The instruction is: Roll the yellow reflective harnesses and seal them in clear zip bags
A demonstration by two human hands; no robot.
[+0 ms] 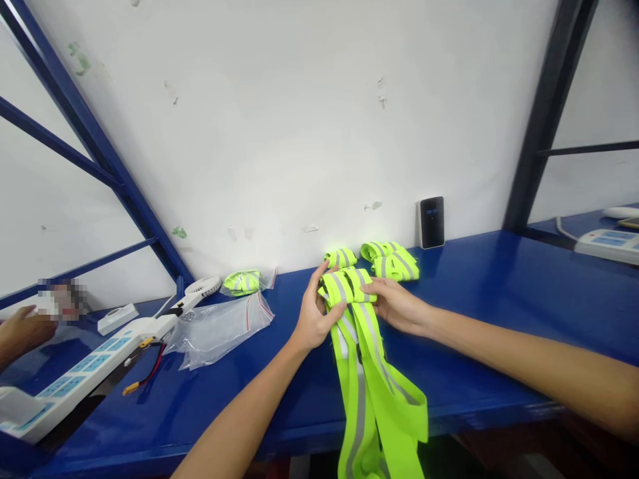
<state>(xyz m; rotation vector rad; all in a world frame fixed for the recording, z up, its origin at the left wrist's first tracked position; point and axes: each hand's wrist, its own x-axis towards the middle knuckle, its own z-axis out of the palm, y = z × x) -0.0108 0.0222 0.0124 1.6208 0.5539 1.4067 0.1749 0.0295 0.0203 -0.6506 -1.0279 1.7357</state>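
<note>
the left forearm (pixel 249 406) rises from the counter's (pixel 474 279) front edge, slanting rightward; the left hand (pixel 315 316) has its fingers curled up behind the bundled end of a yellow-green reflective strap (pixel 372 336), thumb clamped across its front. the right forearm (pixel 514 349) comes in from the right, lower at the elbow, and the right hand (pixel 399 306) pinches the bundle's right side between thumb and fingers. the bundle is held toward the counter's back edge, its loose bands trailing over the front edge.
</note>
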